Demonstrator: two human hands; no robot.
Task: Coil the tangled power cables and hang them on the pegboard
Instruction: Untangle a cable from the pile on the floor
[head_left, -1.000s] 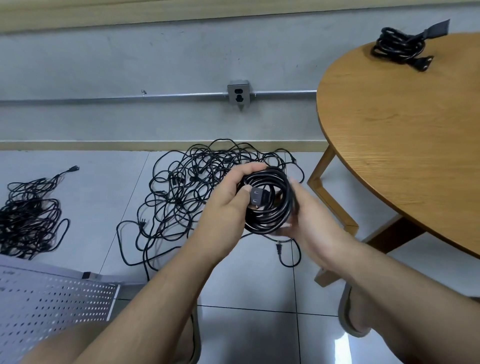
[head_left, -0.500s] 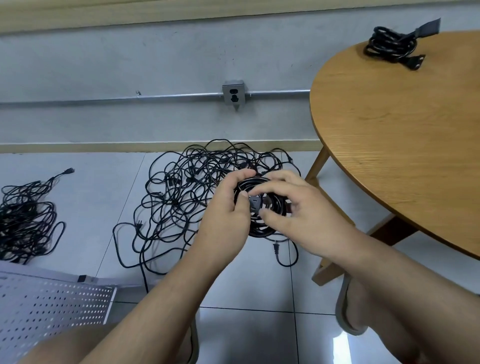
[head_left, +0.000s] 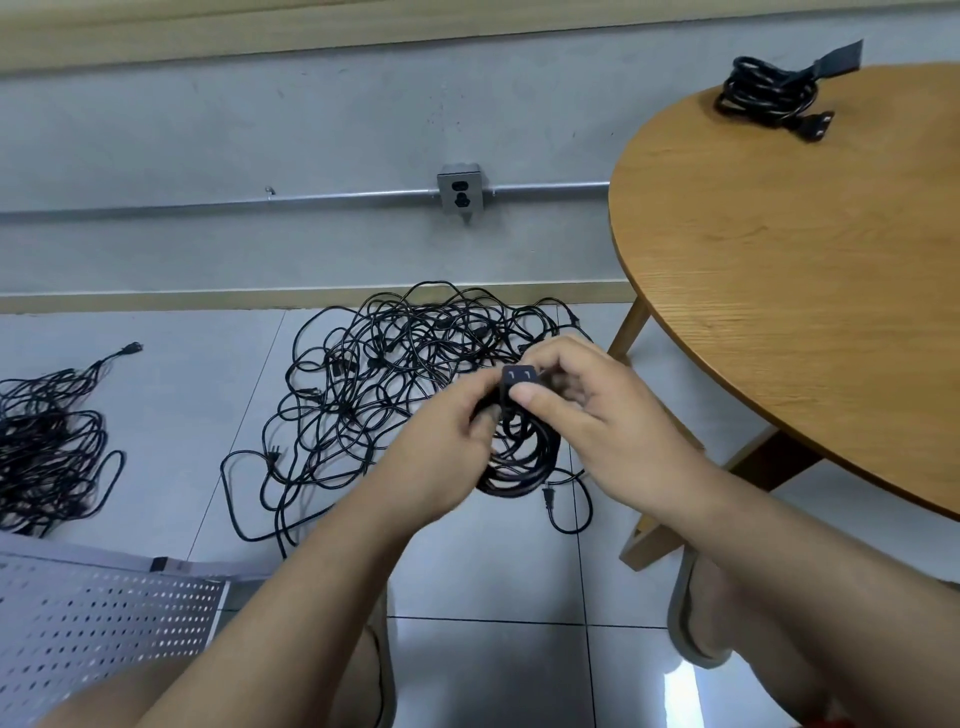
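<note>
Black coiled power cable (head_left: 519, 462): gripped in our left hand (head_left: 447, 447); right hand (head_left: 587, 415) pinches its black two-slot plug (head_left: 519, 376). Coiling looks nearly done; next we likely tuck that end.

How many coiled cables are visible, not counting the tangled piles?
2. The held coil is gripped by the left hand and right hand; the table coil lies on the round table. Others may be hidden.

The round table (head_left: 779, 291) on the right is showing smooth, satin wood grain. The coiled cable (head_left: 517, 475) and its plug (head_left: 519, 375) are looking like matt black plastic. The floor tiles (head_left: 493, 571) are gleaming glossy grey. The near-left pegboard (head_left: 104, 613) is looking like white-painted perforated metal. The far wall (head_left: 208, 130) is appearing rough and matt, its conduit (head_left: 311, 200) and outlet box (head_left: 461, 193) showing dull metal.
</note>
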